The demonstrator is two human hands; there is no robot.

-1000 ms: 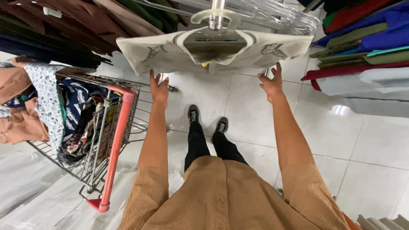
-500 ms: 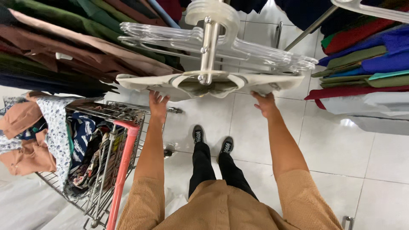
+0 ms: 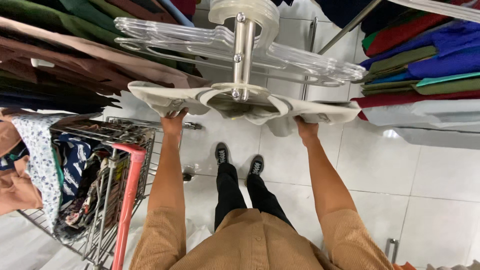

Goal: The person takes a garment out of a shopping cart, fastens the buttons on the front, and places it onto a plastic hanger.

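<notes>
I hold up a cream-white garment (image 3: 320, 111) that hangs on a clear plastic hanger (image 3: 250, 95). My left hand (image 3: 173, 121) grips the garment's left shoulder from below. At the right shoulder, my right hand (image 3: 305, 129) is closed on the fabric. Above it, several more clear hangers (image 3: 280, 50) are stacked on one metal hook stem (image 3: 243, 45). My black trousers and dark shoes (image 3: 239, 160) show on the tiled floor below.
A wire shopping cart (image 3: 115, 165) with a red handle, full of mixed clothes, stands at my left. Brown and green garments (image 3: 60, 55) hang on a rack at upper left. Red, blue and green clothes (image 3: 425, 55) hang on a rail at right.
The garment and hanger stack have come closer to the camera and tilted flatter. Both my hands stay on the garment's shoulders, now nearer each other.
</notes>
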